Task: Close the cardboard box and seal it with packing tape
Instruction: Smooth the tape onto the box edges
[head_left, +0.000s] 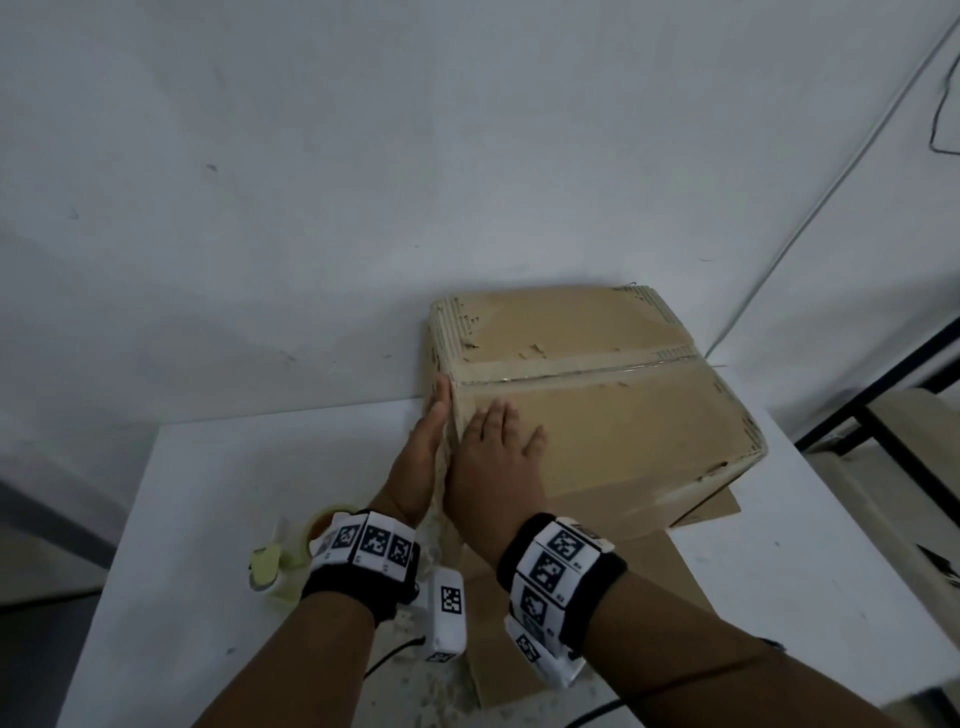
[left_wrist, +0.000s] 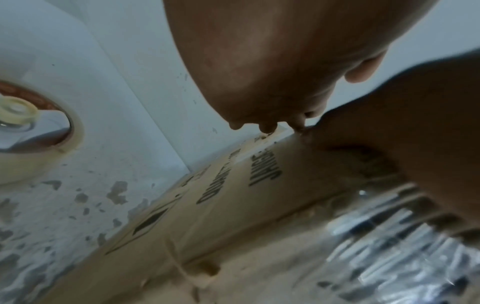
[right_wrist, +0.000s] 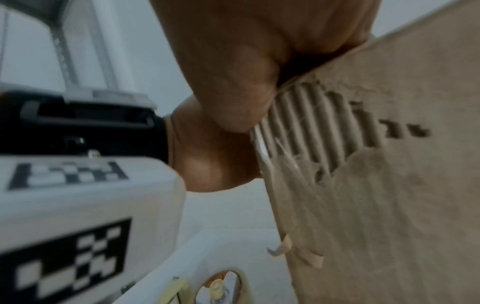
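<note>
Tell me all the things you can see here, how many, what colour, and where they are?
cardboard box: one, brown, closed, on the table against the wall.
strip of tape: one, clear and shiny, along the box's top seam.
tape dispenser: one, pale yellow with a tape roll, on the table left of the box, near the left wrist.
flat cardboard sheet: one, brown, lying under the box.
table: one, white, scuffed.
cable: one, white, running up the wall at right.
wristbands: two, black with black-and-white marker tiles, one on each wrist.
left hand: flat against the box's left side.
right hand: flat on the box top.
</note>
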